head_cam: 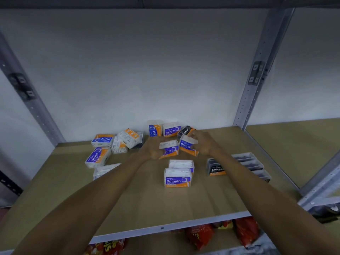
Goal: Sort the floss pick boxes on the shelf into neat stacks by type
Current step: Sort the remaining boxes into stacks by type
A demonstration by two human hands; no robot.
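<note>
Your left hand grips a Smooth box, fingers curled round its left end. Your right hand clamps a Round box from above. Both boxes are mid-shelf, touching each other, just behind the Smooth stack.

Hazards:
- Moving both at once may drag one box against the other and tip it.
- Your forearms pass close to the Smooth stack and the Charcoal stack; a brush could topple either.
- The labels look alike, so a misread would mix types.

The shelf board is plain brown, probably slick under plastic. A white wall backs it, grey metal uprights frame it, and red snack bags lie below.
</note>
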